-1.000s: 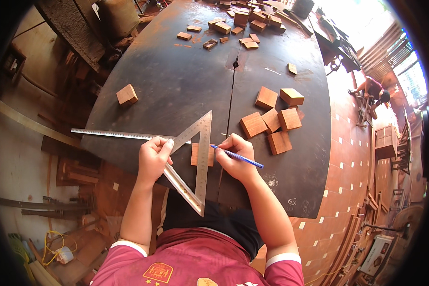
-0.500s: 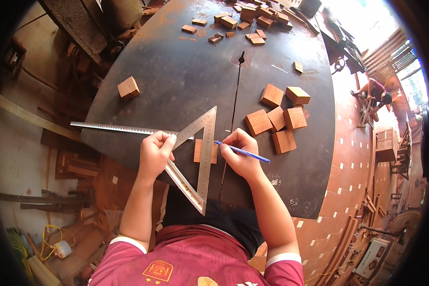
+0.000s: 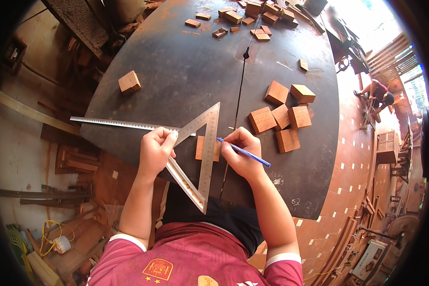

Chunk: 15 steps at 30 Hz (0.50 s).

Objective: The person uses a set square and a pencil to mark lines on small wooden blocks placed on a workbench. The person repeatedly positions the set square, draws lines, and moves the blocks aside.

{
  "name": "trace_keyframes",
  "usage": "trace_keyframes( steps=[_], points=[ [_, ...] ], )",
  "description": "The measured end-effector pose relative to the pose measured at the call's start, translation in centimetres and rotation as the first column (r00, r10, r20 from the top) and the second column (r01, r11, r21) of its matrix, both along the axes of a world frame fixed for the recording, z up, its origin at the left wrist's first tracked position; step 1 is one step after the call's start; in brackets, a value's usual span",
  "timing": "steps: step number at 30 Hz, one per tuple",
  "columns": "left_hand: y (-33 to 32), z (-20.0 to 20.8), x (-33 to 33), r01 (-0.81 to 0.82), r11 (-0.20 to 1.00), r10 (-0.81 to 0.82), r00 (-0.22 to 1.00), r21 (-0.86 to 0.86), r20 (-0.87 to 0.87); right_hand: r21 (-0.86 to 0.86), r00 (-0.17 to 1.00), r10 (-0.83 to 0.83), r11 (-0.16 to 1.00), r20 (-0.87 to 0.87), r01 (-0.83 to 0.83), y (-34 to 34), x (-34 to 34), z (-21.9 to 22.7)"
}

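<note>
My left hand [image 3: 156,148] grips a metal triangle square [image 3: 208,157] by its left corner, thumb on top. One long edge of the square lies across a small wooden block [image 3: 199,148] at the table's near edge, covering part of it. In my right hand [image 3: 243,151] is a blue pen [image 3: 249,155], its tip at the square's right edge over the block. Beyond my left hand a steel ruler [image 3: 124,124] lies on the table, its right end near the square.
Several wooden blocks [image 3: 262,119] sit to the right on the dark table [image 3: 176,62], with one block [image 3: 129,82] at the left. More small pieces [image 3: 233,17] are heaped at the far end. Another person [image 3: 379,92] bends down at the far right.
The view has shifted slightly, so the table and blocks appear a little displaced. Both hands keep their holds on the square and the pen, with the pen tip still at the square's edge.
</note>
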<state>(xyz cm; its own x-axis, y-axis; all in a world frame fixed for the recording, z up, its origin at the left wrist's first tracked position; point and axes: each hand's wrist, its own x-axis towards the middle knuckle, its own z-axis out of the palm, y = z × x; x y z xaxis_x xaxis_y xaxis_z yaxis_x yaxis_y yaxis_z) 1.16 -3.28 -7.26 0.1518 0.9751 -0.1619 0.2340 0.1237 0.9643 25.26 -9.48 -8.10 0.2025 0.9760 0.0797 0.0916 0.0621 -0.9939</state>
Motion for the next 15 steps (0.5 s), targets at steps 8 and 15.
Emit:
trace_keyframes(
  steps=[8, 15],
  points=[
    [-0.11, 0.31, 0.19, -0.011, 1.0, 0.011, 1.0, -0.008, -0.004, -0.01, 0.999, -0.019, 1.0, 0.033, 0.019, -0.06, 0.05, 0.13],
    [-0.38, 0.63, 0.33, -0.032, 0.999, 0.032, 0.999, 0.01, -0.023, -0.002, 0.999, -0.013, 1.0, 0.044, 0.013, -0.06, 0.07, 0.09]
  ],
)
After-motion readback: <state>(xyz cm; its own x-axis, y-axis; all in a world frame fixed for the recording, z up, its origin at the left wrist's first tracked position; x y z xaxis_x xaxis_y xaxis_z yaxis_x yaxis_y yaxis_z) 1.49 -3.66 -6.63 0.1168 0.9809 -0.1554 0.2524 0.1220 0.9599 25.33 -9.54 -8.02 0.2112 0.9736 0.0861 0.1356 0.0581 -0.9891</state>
